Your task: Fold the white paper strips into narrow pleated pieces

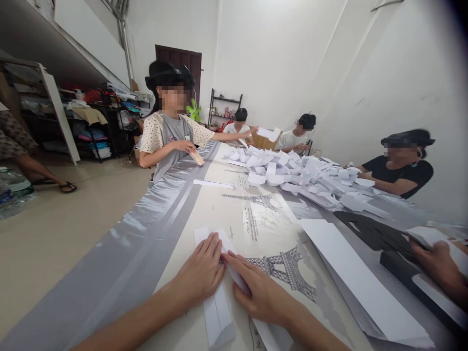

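A long strip of folded white paper (pixel 219 317) lies lengthwise on the table in front of me, with crease lines along it. My left hand (pixel 204 263) presses down on its upper part, fingers stretched out flat and close together. Beside it my right hand (pixel 256 287) has its fingertips by the left one's, with a raised white paper flap (pixel 236 273) between its thumb and fingers. The flap runs down under my right wrist to a wider white end (pixel 268 336). Whether strip and flap are one piece is hidden by my hands.
A heap of folded white paper pieces (pixel 310 175) covers the table's far right. A stack of long white sheets (pixel 358 278) lies to my right, near another person's hand (pixel 442 268). A thin paper strip (pixel 214 184) lies ahead. Several people sit around the cloth-covered table (pixel 190 258).
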`<state>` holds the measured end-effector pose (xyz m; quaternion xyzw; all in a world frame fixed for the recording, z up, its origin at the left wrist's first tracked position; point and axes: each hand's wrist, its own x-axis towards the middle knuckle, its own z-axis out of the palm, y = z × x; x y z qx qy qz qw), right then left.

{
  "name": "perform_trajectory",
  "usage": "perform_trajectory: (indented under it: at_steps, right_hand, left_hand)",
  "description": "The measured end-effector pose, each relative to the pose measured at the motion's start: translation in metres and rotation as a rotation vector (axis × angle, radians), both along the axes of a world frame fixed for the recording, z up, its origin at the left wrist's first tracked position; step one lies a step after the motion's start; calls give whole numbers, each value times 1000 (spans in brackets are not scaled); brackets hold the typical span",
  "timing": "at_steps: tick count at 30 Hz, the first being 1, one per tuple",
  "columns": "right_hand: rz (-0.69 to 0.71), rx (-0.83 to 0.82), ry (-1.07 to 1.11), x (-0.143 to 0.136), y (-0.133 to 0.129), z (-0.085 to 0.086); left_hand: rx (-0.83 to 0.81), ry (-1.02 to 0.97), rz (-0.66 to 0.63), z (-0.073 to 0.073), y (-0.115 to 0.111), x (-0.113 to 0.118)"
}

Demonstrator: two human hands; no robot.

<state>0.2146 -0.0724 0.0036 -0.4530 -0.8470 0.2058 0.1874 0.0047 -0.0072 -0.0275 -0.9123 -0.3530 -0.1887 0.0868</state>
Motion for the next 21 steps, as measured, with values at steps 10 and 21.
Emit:
perform_trajectory:
  at_steps: [10,21]
  right_hand:
    - [-23,-85,-16,15,-22,17]
    - [16,105,-111,14,-37,6]
  left_hand:
    - [-32,40,-13,28,5,1]
    - [-52,-38,71,21,4,11]
